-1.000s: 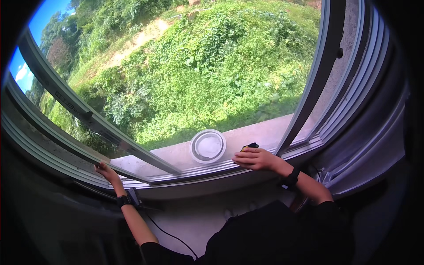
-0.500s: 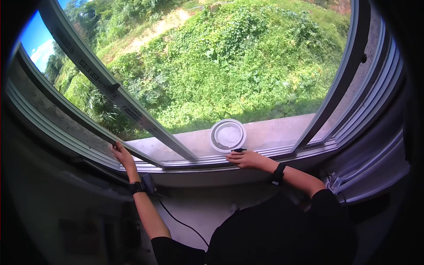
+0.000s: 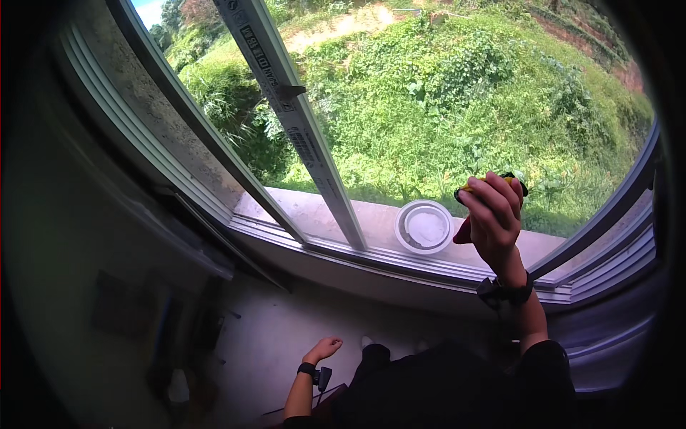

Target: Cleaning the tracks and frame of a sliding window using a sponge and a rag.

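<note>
My right hand [image 3: 493,214] is raised in front of the window on the right. Its fingers are wrapped round a yellow-and-black object [image 3: 466,189] with a dark red part hanging below; most of it is hidden by the hand, so its kind is unclear. Just left of this hand, a round white basin [image 3: 423,227] rests on the window ledge, apart from it. My left hand [image 3: 327,348] hangs low beside my body, away from the window, with its fingers loosely curled together and nothing seen in them.
Metal window sashes [image 3: 293,107] stand upright on the left, above the sill track [image 3: 400,266]. Beyond lies a green slope. Below is a pale floor [image 3: 279,322], with a curtain [image 3: 607,350] at the right.
My left hand has let go of the window frame and dropped low beside my body. My right hand has risen from the sill, holding the yellow-and-black object. The view has swung left.
</note>
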A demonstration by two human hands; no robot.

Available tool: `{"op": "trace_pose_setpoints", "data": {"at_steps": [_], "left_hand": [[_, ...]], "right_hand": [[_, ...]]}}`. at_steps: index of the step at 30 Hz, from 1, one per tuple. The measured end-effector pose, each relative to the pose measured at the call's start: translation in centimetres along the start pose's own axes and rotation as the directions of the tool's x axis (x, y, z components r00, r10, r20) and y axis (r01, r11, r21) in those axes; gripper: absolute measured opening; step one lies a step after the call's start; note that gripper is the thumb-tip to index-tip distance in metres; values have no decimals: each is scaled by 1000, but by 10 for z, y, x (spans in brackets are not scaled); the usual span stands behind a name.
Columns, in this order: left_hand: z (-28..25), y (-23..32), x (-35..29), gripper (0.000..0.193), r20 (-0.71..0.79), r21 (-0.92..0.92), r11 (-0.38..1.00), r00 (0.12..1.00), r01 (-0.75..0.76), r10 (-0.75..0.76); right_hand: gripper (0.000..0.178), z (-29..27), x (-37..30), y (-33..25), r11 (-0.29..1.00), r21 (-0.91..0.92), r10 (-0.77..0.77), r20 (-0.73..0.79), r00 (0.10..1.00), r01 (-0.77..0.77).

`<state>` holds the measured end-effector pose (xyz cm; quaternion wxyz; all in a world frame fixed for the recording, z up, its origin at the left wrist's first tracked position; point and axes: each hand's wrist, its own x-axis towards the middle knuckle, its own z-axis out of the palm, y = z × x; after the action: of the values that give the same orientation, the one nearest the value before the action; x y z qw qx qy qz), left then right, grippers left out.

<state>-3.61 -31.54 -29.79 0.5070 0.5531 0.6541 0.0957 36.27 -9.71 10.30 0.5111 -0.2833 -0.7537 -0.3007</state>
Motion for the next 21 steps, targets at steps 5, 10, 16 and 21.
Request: {"op": "trace_pose_setpoints", "data": {"at_steps": [5,10,16,21], "left_hand": [[-19,-39,-18,34,8,-66,997,999,46,-46],[-103,-21,-37,32,-448,-265,961,893,-79,-50],[-186,43,-51,52,-269,-859,475,958,-190,-103],[-197,49,-25,57,-196,-960,-229,971,-161,138]], "right_hand": [[19,80,-21,-60,964,161,-256,353,900,211],[20,188,-86,-131,905,396,-350,492,797,153],[44,246,-60,-277,532,803,-521,561,643,-270],[54,277,-31,-351,352,768,-488,639,595,-535]]}}
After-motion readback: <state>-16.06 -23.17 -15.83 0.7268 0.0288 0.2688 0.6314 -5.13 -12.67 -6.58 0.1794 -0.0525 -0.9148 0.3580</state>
